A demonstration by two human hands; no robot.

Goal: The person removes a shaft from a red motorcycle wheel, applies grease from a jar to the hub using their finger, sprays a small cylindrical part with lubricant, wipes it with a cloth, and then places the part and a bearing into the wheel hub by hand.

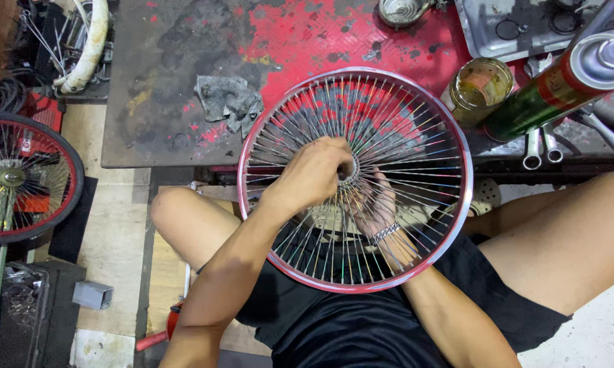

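Observation:
A spoked bicycle wheel with a red-edged silver rim (457,146) lies flat over my lap, its far edge resting on the workbench. My left hand (313,170) sits on top of the spokes, fingers curled around the hub (351,170) at the centre. My right hand (371,204) is under the spokes just below the hub, seen through them, a metal bracelet on its wrist. Its fingers seem to touch the hub's underside; the spokes hide the grip.
The worn red and black workbench (170,82) holds a crumpled grey rag (228,101), a glass jar (481,85), a green spray can (559,85), wrenches (540,146) and a metal tray (518,31). Another spoked wheel with a tyre (20,178) stands at left.

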